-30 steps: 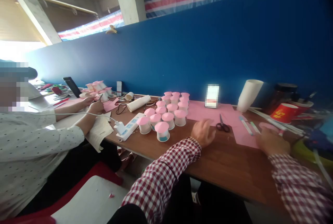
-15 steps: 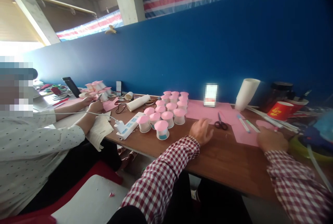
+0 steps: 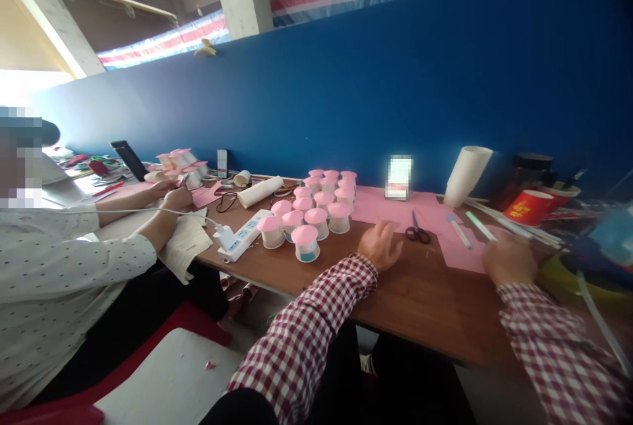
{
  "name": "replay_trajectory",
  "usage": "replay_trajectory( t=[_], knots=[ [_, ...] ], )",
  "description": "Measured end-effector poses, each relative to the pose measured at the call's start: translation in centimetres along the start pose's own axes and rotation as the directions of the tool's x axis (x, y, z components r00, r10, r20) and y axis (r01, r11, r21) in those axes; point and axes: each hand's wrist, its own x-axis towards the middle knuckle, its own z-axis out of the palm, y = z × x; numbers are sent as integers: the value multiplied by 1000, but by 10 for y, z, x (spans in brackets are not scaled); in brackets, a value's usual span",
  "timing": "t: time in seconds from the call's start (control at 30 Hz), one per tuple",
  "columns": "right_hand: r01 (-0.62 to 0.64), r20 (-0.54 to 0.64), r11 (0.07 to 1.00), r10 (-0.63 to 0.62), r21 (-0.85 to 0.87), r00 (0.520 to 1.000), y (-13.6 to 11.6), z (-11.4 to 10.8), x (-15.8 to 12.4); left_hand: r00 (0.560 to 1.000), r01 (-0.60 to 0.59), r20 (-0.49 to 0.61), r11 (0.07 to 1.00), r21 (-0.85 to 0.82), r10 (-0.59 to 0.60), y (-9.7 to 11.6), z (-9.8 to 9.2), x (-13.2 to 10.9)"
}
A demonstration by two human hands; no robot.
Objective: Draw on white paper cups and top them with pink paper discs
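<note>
My left hand [image 3: 380, 246] rests on the brown tabletop beside dark-handled scissors [image 3: 418, 230], its fingers loosely bent and apart, holding nothing. My right hand [image 3: 512, 259] is closed around the near end of a slim white pen with a green end [image 3: 481, 225]; the fingertips are partly hidden. A second pale pen with a blue tip [image 3: 459, 232] lies on the pink paper [image 3: 425, 206], left of that hand. Several paper cups topped with pink cone-like paper lids [image 3: 305, 242] stand grouped to the left of my left hand.
A white power strip [image 3: 243, 240] lies left of the cups. At the back stand a lit phone [image 3: 398, 178], a stack of white cups [image 3: 467, 176] and a red paper cup [image 3: 528, 206]. A co-worker's hands [image 3: 175, 198] handle pink-topped pieces at the far left.
My right hand has moved slightly left, and the green-ended pen is now raised from where it lay beside the other pen. My left hand stays in place.
</note>
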Motion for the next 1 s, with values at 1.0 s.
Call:
replay_trajectory(
  t=[1.0],
  knots=[
    [65, 100, 995, -72, 75, 992, -36, -8, -19, 999, 23, 33, 1000, -4, -23, -6, 7, 0]
  ],
)
